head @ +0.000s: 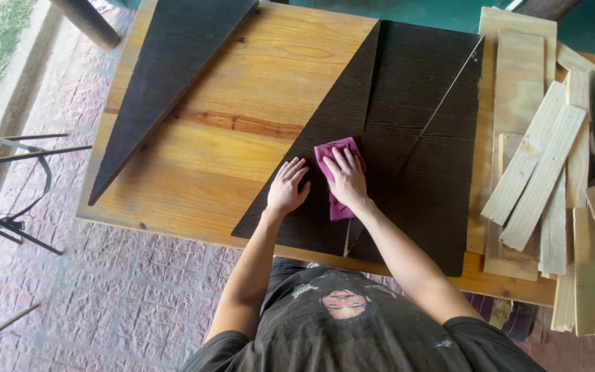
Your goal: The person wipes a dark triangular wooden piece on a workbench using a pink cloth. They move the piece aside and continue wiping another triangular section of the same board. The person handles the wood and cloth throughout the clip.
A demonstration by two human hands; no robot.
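**Cloth on dark wood, both hands flat**

Rubbing looks to be the step in hand: the right hand (347, 178) lies palm-down on a magenta cloth (337, 180), fingers spread and pressing rather than pinching, so the grip is flat and open on the fabric. The cloth sits on a dark stained triangular panel (325, 145), partly under the palm, with one end showing past the fingertips and the other trailing back by the wrist. Just beside it, the left hand (288, 186) rests on the same panel, fingers splayed, holding nothing and seeming to steady the wood.

By my judgement, the next stroke calls for even pressure along the grain, with the left hand bracing the panel against sliding on the counter (242, 103).

Further dark panels (435, 138) lie just beyond the right hand; another dark triangle (166, 69) lies well apart past the left. Pale wood offcuts (552, 172) are stacked off to the right.

Whether the cloth is wet or carries stain cannot be told. The offcut pile and the counter's far edge are cut off by the frame.
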